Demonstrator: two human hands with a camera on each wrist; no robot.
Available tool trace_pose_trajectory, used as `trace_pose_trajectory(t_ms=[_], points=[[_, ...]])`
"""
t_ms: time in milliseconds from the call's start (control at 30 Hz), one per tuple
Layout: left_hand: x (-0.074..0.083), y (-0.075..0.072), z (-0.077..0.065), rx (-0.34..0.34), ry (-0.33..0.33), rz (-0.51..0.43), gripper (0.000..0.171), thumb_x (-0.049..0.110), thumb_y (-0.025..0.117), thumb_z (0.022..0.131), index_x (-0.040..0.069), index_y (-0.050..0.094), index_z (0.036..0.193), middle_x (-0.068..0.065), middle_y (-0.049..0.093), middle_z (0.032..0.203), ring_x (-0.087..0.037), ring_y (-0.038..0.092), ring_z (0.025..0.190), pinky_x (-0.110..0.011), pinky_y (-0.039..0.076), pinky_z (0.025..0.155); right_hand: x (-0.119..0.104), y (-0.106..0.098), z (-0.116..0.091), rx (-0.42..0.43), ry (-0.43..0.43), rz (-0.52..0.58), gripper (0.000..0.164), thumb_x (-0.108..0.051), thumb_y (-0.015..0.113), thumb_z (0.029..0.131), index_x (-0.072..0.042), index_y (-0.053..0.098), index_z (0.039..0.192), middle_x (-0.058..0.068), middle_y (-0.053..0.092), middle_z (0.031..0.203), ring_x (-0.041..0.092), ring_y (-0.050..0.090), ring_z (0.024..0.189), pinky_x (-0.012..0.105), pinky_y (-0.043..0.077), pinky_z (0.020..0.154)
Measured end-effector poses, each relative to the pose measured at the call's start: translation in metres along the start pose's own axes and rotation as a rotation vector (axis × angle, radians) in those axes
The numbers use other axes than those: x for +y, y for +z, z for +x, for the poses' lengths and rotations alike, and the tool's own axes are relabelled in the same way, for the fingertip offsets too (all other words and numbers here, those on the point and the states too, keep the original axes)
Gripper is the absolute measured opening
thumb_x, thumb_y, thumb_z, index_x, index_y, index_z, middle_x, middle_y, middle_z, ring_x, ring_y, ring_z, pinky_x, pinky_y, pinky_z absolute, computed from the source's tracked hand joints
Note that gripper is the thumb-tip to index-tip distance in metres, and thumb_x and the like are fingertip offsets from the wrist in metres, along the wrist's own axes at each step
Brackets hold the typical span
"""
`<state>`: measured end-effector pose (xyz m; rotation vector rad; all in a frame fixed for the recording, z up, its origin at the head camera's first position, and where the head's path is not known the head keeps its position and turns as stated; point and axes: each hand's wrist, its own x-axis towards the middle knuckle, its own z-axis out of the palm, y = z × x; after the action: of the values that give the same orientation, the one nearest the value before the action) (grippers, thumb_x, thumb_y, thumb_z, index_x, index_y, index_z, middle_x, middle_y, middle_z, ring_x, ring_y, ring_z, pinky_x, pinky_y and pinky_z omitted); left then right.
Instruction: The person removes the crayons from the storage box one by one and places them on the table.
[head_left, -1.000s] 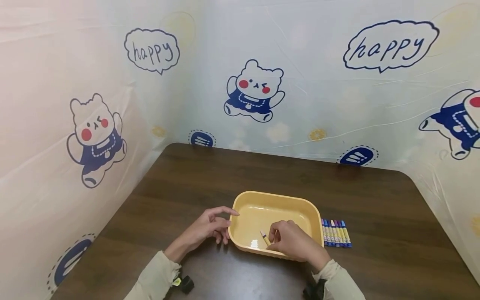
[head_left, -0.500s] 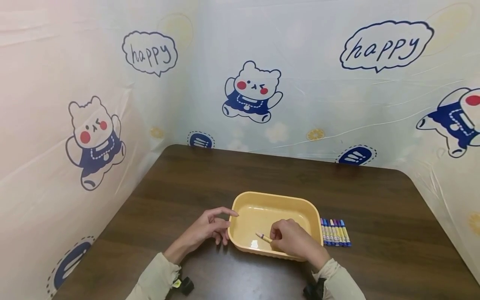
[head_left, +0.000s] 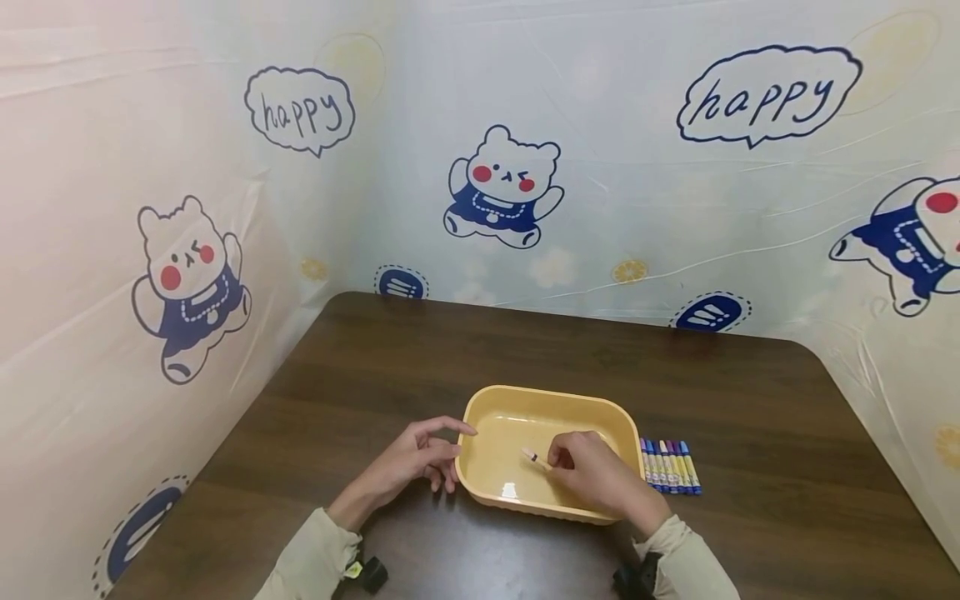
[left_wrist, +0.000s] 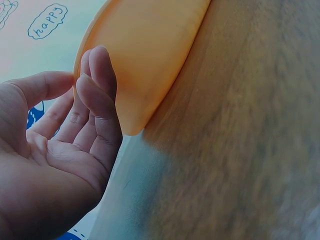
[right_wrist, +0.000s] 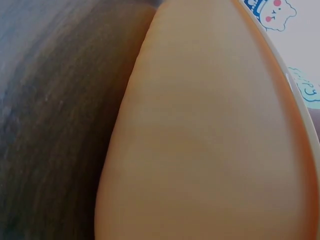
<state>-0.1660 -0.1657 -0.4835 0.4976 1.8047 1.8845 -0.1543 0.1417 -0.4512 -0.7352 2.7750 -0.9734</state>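
Observation:
A yellow plastic basin [head_left: 517, 425] stands on the brown table. My left hand [head_left: 416, 454] holds its left rim, index finger over the edge and thumb beside it; in the left wrist view that hand [left_wrist: 65, 130] touches the rim, the other fingers lying along the outer wall. Over the basin, my right hand [head_left: 592, 471] pinches a pale-tipped crayon [head_left: 536, 458] with a yellow wrapper, its tip pointing left. Several wrapped crayons [head_left: 671, 467] lie side by side just right of the basin. The right wrist view has only the basin's wall [right_wrist: 200, 125], not the hand.
The dark wooden table [head_left: 450, 350] has rounded far corners. A printed sheet [head_left: 637, 192] with cartoon bears and speech bubbles hangs around the back and sides of the table.
The crayon has swung from steeply tilted to lying flatter, tip leftward, and the right hand has shifted slightly right and away from the near rim. The left hand stays at the rim.

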Motion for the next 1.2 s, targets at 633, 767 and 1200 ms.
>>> trace_pose_trajectory(t_ms=[633,767,1200], points=[[-0.001,-0.001,0.000,0.000,0.000,0.006,0.038,0.005,0.054,0.101,-0.006,0.049,0.137,-0.015,0.071,0.076,-0.019,0.067,0.061,-0.025,0.050,0.050,0.002,-0.014,-0.001,0.020,-0.004,0.004,0.008,-0.002,0.072,0.088,-0.008,0.068,0.086,-0.005,0.063,0.079,0.007,0.055,0.073,0.023,0.049,0.066],[-0.002,-0.001,0.000,-0.002,-0.001,0.000,0.037,0.004,0.054,0.101,-0.005,0.050,0.136,-0.014,0.071,0.076,-0.019,0.067,0.061,-0.025,0.050,0.050,0.000,-0.021,-0.004,0.029,0.007,0.002,0.008,-0.002,0.072,0.089,-0.008,0.067,0.087,-0.004,0.063,0.080,0.008,0.056,0.074,0.024,0.050,0.066],[-0.002,-0.001,-0.001,-0.004,-0.001,-0.007,0.036,0.004,0.054,0.101,-0.004,0.051,0.136,-0.015,0.071,0.076,-0.019,0.067,0.061,-0.025,0.050,0.050,0.006,-0.043,-0.034,0.310,0.062,-0.010,0.013,0.000,0.074,0.086,-0.010,0.066,0.087,-0.005,0.063,0.080,0.008,0.059,0.074,0.023,0.051,0.062]])
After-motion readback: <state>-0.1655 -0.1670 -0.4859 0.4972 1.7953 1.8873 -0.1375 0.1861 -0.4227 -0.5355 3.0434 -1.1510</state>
